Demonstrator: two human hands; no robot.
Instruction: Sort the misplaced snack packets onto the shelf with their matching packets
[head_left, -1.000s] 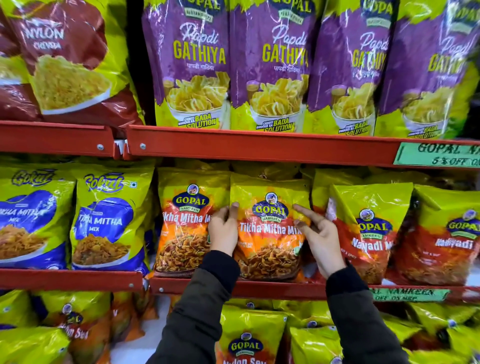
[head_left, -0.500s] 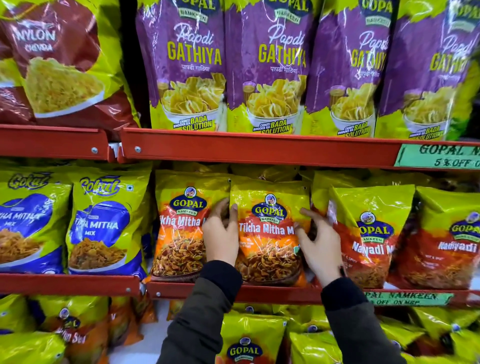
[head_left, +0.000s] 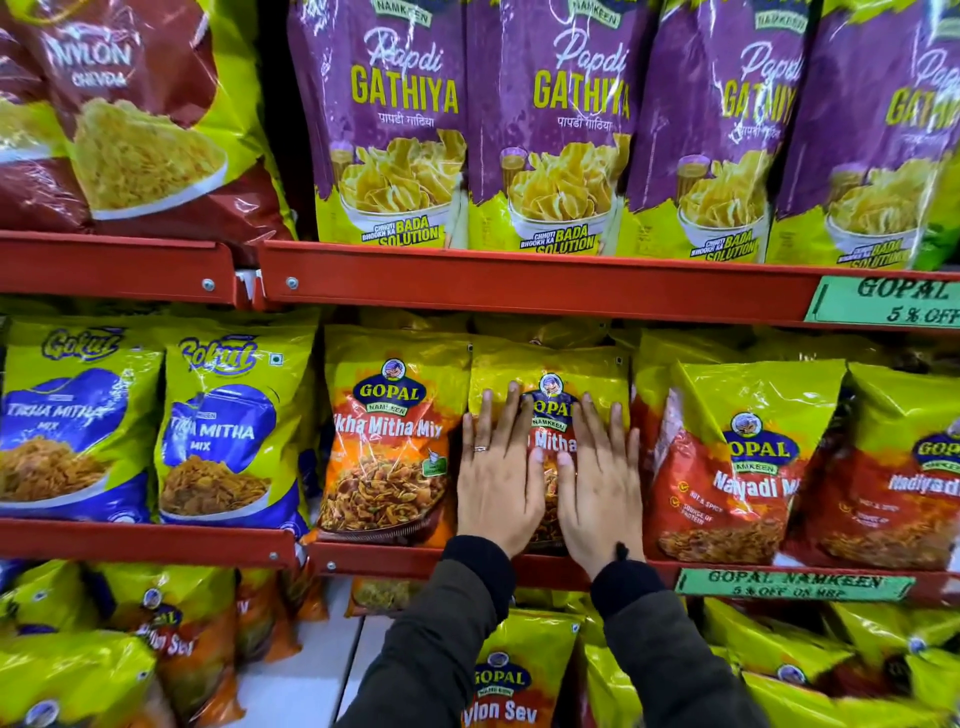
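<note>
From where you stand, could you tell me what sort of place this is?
Most likely a grocery shop's snack aisle: red shelves stocked with rows of Papdi Gathiya packets and green discount tags.

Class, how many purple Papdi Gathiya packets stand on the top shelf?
4: side by side along the top shelf, first, second, third, and fourth cut by the right edge. More may stand behind.

My hands (head_left: 550, 483) cover most of the Tikha Mitha Mix packet (head_left: 550, 366); only "Mitha" shows. The rightmost Nadiyadi packet (head_left: 906, 467) runs off frame, and the lower packets blur
</note>
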